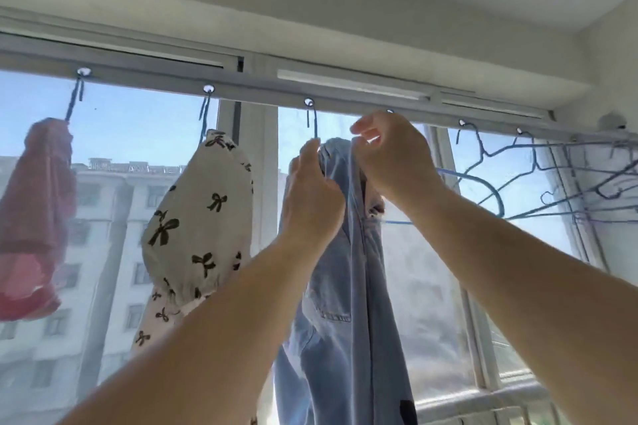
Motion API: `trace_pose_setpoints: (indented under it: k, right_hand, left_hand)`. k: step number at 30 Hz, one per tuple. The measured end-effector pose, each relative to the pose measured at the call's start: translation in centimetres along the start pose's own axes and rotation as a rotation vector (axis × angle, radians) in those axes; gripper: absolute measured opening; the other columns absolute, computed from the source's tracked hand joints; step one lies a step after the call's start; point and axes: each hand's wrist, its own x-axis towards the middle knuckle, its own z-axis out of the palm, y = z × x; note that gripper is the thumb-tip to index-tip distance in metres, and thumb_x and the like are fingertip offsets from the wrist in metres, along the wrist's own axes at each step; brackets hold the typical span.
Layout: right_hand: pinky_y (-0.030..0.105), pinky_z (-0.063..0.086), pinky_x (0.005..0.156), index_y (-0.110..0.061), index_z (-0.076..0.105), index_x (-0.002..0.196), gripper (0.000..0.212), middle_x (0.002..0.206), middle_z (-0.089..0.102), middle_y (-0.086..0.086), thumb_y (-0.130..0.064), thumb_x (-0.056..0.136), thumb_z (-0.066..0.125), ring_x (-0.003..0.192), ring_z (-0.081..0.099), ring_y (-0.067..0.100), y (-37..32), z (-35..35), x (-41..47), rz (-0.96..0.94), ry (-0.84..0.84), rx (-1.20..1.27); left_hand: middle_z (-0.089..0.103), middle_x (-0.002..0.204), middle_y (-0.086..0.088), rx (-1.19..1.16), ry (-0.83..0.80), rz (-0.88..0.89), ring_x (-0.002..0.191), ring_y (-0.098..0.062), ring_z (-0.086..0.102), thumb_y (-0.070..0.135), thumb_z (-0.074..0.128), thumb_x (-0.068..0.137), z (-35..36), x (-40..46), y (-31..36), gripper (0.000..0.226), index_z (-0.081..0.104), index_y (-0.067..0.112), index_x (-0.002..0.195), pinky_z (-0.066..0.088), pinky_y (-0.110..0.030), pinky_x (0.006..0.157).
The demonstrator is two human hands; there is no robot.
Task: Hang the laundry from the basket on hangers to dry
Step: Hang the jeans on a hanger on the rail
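Both forearms reach up to the light-blue jeans (348, 286), which hang from a blue hanger (476, 183) on the window rail (262, 88). Left hand (312, 198) and right hand (393, 155) each pinch the waistband. White bow-print garment (196, 217) hangs just left.

The right hand (393, 155) covers the hook of the hanger under the jeans (345, 286), so whether it sits in the rail (345, 98) hole cannot be told. The jeans run off the bottom edge. The pink garment (31, 217) is blurred and cut by the left edge (the spare hangers (566, 190) tangle indistinctly).
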Motion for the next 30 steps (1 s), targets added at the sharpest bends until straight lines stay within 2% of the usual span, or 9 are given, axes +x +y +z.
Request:
trace_pose_setpoints:
  k: [2,4,7,10,13,17,21,25,30]
  right_hand:
    - [0.034,0.046,0.089,-0.009,0.061,0.109,0.024,0.109,0.061,0.005,-0.018,0.089,0.052,0.101,0.057,0.022,-0.1,0.3,2.3,0.091,-0.161,0.012]
    - [0.030,0.046,0.075,0.001,0.061,0.114,0.031,0.096,0.059,0.013,-0.018,0.091,0.051,0.088,0.056,0.024,-0.6,0.6,4.0,0.120,-0.332,-0.036]
    - [0.027,0.041,0.063,0.001,0.058,0.120,0.041,0.098,0.063,0.015,-0.031,0.095,0.049,0.076,0.057,0.022,-1.5,1.0,5.2,0.148,-0.454,-0.030]
    - [0.028,0.043,0.080,-0.004,0.055,0.124,0.040,0.125,0.058,0.013,-0.032,0.097,0.048,0.106,0.058,0.025,-1.4,2.0,5.8,0.220,-0.478,0.094]
    - [0.032,0.044,0.091,-0.006,0.058,0.122,0.032,0.127,0.058,0.012,-0.021,0.094,0.050,0.117,0.055,0.027,-1.0,2.8,5.7,0.215,-0.490,0.051]
    - [0.032,0.045,0.088,-0.004,0.061,0.110,0.023,0.118,0.059,0.015,-0.014,0.091,0.052,0.112,0.056,0.029,-0.6,3.1,5.0,0.272,-0.495,-0.022]
    - [0.028,0.043,0.066,-0.008,0.053,0.078,0.010,0.073,0.052,0.007,-0.011,0.086,0.058,0.076,0.055,0.023,0.1,3.2,4.4,0.324,-0.406,0.036]
    - [0.024,0.040,0.056,-0.014,0.047,0.069,0.019,0.068,0.047,0.001,-0.017,0.085,0.059,0.062,0.048,0.015,1.3,2.7,3.6,0.389,-0.322,0.055]
    - [0.025,0.034,0.052,-0.016,0.047,0.073,0.018,0.063,0.048,-0.003,-0.024,0.082,0.060,0.055,0.044,0.012,2.1,2.4,2.0,0.357,-0.018,0.189]
  left_hand:
    - [0.032,0.148,0.001,-0.071,0.007,-0.101,0.125,-0.019,0.043,-0.001,0.037,0.092,-0.1,1.5,-0.1,0.061,0.024,0.028,0.144,0.039,-0.029,0.093]
    - [0.031,0.150,-0.002,-0.143,-0.030,-0.198,0.092,-0.014,0.056,-0.006,0.043,0.090,-0.5,2.9,-0.3,0.069,0.020,0.027,0.146,0.048,-0.021,0.065]
    - [0.031,0.150,-0.005,-0.189,-0.119,-0.275,0.067,0.001,0.041,-0.012,0.045,0.088,-0.9,4.3,-0.5,0.079,0.012,0.026,0.149,0.037,-0.006,0.036]
    - [0.049,0.122,0.000,-0.152,-0.236,-0.258,0.069,-0.001,0.042,-0.010,0.043,0.090,-0.9,4.9,-0.4,0.073,0.016,0.024,0.148,0.039,-0.011,0.046]
    - [0.055,0.103,-0.004,-0.072,-0.282,-0.203,0.075,-0.010,0.049,-0.010,0.038,0.090,-0.8,5.1,-0.2,0.060,0.028,0.019,0.142,0.040,-0.018,0.055]
    - [0.049,0.129,-0.013,0.020,-0.263,-0.138,0.099,-0.023,0.054,-0.003,0.037,0.091,-0.8,6.0,-0.6,0.056,0.028,0.019,0.143,0.042,-0.026,0.067]
    - [0.034,0.148,-0.006,0.201,-0.269,0.080,0.128,-0.024,0.042,-0.005,0.040,0.092,-0.4,7.3,0.1,0.054,0.034,0.014,0.142,0.039,-0.030,0.098]
    - [0.051,0.132,-0.005,0.438,-0.414,0.253,0.114,-0.025,0.052,-0.007,0.034,0.091,0.3,7.6,0.8,0.049,0.047,0.016,0.132,0.040,-0.024,0.071]
    - [0.051,0.133,-0.004,0.535,-0.455,0.362,0.098,-0.018,0.051,-0.011,0.034,0.087,0.7,8.1,1.1,0.059,0.040,0.019,0.137,0.040,-0.014,0.057]
